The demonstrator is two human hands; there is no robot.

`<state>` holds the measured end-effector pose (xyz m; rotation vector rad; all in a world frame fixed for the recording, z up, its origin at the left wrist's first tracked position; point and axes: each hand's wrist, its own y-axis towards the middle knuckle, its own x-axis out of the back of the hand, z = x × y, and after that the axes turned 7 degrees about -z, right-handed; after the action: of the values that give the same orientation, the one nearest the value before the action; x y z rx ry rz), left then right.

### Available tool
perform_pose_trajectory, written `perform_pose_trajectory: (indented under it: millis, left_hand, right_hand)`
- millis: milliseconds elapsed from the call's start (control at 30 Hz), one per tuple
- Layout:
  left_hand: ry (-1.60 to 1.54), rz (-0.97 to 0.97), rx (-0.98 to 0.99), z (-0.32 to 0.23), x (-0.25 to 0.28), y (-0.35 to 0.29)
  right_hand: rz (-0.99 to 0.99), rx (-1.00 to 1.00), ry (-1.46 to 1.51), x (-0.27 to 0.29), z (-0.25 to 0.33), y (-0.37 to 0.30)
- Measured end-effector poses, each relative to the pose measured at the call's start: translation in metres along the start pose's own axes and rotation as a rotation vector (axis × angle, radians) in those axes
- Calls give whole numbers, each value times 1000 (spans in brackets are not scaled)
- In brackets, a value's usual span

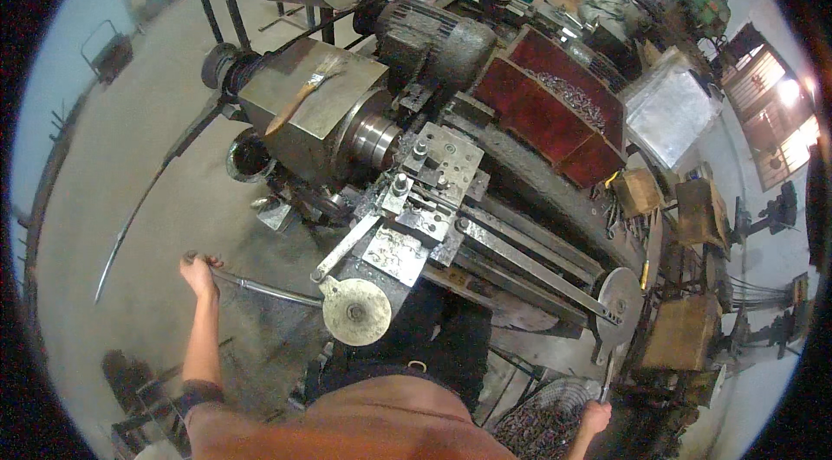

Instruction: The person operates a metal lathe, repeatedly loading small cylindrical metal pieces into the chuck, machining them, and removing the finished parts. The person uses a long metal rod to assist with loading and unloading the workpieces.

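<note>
A small metal lathe stands in front of me. My left hand (201, 269) is closed round the far end of a long curved metal lever (273, 290), out to the left. That lever joins a round pale disc (356, 313) at the near side of the tool slide (403, 250). Low on the right, my right hand (595, 417) grips the end of a second lever (607, 378), which hangs from a grey round plate (619, 300) at the bed's right end. The spindle nose (376, 141) is bright metal beside the slide; any workpiece there is too small to make out.
A wooden-handled brush (303, 98) lies on the headstock (299, 126). Behind the bed is a red tray (537, 118) of small metal pieces, with a motor (433, 42) to its left. Beside my right hand sits a wire basket (555, 399) full of small dark parts.
</note>
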<state>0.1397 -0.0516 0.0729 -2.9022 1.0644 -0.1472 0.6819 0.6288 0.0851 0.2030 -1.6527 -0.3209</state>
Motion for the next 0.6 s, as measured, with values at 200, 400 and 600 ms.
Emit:
perform_pose_trajectory:
  millis: [200,400,600]
  left_hand:
    - [168,16,14,1,20,5]
    - [353,47,31,-34,31,-21]
    - [1113,334,-333,-24,32,63]
  right_hand:
    - [-260,311,75,-24,0,48]
    - [-159,357,-65,-40,10,152]
    - [-206,182,-143,-43,34,157]
